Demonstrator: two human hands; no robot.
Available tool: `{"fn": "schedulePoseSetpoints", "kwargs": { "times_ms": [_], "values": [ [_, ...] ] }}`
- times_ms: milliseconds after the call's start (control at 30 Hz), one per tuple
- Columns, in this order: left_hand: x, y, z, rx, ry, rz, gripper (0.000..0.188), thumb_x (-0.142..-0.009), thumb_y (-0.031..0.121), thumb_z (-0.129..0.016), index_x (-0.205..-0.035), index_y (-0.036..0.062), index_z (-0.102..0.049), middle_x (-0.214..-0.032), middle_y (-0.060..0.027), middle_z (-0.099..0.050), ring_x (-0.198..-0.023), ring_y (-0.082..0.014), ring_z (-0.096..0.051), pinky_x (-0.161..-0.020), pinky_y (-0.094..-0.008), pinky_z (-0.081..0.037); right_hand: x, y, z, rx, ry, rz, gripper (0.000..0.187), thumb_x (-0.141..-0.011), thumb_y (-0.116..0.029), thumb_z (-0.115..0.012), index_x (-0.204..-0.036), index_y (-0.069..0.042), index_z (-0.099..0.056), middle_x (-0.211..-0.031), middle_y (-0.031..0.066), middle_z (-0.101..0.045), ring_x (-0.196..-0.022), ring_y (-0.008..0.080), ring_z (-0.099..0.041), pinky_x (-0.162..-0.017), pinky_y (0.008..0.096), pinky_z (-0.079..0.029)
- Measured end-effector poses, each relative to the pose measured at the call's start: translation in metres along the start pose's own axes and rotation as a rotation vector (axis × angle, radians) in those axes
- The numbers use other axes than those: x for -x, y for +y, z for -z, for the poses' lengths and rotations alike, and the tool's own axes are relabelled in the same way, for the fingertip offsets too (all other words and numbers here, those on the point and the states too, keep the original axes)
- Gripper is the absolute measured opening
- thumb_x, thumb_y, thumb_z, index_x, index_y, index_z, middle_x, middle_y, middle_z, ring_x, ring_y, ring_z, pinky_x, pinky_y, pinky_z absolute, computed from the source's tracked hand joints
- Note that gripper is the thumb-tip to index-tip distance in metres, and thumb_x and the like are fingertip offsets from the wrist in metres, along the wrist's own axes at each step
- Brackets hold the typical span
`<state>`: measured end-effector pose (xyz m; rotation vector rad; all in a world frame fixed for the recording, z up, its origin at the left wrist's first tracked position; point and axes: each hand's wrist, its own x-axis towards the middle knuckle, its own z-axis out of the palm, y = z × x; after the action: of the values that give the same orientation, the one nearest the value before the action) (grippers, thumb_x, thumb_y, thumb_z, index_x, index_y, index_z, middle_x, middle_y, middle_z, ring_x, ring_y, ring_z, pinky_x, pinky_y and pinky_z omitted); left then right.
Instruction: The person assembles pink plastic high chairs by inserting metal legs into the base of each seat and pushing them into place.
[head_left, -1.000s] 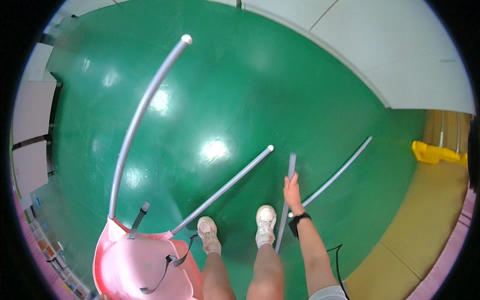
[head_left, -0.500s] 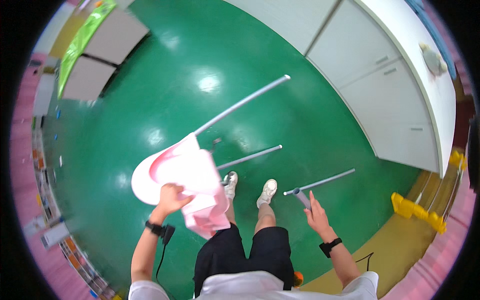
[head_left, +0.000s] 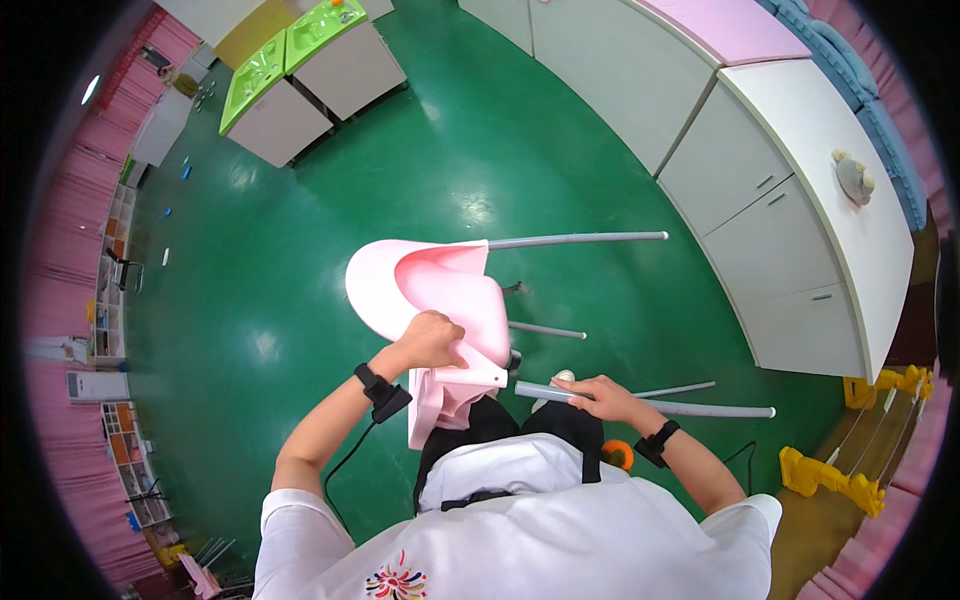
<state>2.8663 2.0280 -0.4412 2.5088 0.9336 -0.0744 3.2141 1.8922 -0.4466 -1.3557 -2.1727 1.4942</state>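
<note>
A pink plastic high chair seat [head_left: 455, 295] is tipped on its side in front of me. Two grey leg tubes come out of it toward the right: a long upper leg [head_left: 580, 240] and a lower leg [head_left: 550, 329]. My left hand [head_left: 430, 342] is closed on the seat's near edge. In my right hand [head_left: 606, 400] is a loose grey tube [head_left: 700, 409], lying roughly level. Its left end is close to the seat's near corner, slightly apart from it. Just beyond this tube, another grey tube [head_left: 680, 389] lies on the floor.
White cabinets [head_left: 740, 150] run along the right side, with a plush toy [head_left: 853, 178] on top. Green-topped units [head_left: 345, 70] stand at the far left. Yellow plastic pieces [head_left: 830, 480] are at the right. An orange ring [head_left: 620, 455] shows beside my leg.
The seat and its legs have turned so the legs point right. My right hand has brought its tube left and level, toward the seat. My left hand remains on the seat.
</note>
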Motion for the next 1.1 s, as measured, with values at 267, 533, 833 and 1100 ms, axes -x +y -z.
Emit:
{"fn": "schedulePoseSetpoints", "kwargs": {
  "times_ms": [267, 533, 833, 1100],
  "values": [
    [0.008, 0.022, 0.001, 0.000, 0.061, -0.006, 0.032, -0.055, 0.036, -0.077, -0.071, 0.0094, -0.067, -0.066, -0.0114, -0.063, -0.069, -0.0318, -0.063, -0.065, -0.0426, -0.049, -0.017, 0.011, -0.002, -0.183, -0.123, -0.044, 0.042, -0.092, -0.018, -0.053, -0.133, -0.019, -0.053, -0.065, 0.0105, -0.056, -0.059, 0.0178, -0.053, -0.065, 0.0315, -0.045],
    [0.012, 0.024, 0.008, -0.003, 0.114, 0.006, 0.030, -0.056, 0.034, -0.076, -0.067, 0.0091, -0.065, -0.063, -0.0111, -0.060, -0.065, -0.0323, -0.060, -0.061, -0.0442, -0.047, -0.034, -0.008, -0.003, -0.108, -0.160, -0.022, 0.042, -0.094, -0.020, -0.051, -0.136, -0.016, -0.050, -0.065, 0.0081, -0.060, -0.060, 0.0181, -0.056, -0.064, 0.0327, -0.046],
    [0.014, 0.026, -0.001, 0.003, 0.125, 0.025, 0.030, -0.055, 0.034, -0.077, -0.068, 0.0094, -0.066, -0.064, -0.0119, -0.061, -0.067, -0.0323, -0.061, -0.063, -0.0439, -0.047, -0.063, -0.010, -0.033, -0.127, -0.083, 0.037, 0.039, -0.092, -0.021, -0.055, -0.130, -0.009, -0.052, -0.076, 0.0123, -0.068, -0.065, 0.0215, -0.061, -0.066, 0.0347, -0.049],
    [0.008, 0.024, 0.007, -0.034, 0.128, 0.049, 0.031, -0.053, 0.034, -0.078, -0.069, 0.0100, -0.068, -0.064, -0.0101, -0.063, -0.067, -0.0302, -0.061, -0.064, -0.0416, -0.049, -0.076, -0.033, -0.021, -0.115, -0.057, 0.093, 0.032, -0.086, -0.023, -0.062, -0.110, -0.001, -0.062, -0.088, 0.0157, -0.069, -0.075, 0.0299, -0.067, -0.072, 0.0379, -0.051]
  ]
}}
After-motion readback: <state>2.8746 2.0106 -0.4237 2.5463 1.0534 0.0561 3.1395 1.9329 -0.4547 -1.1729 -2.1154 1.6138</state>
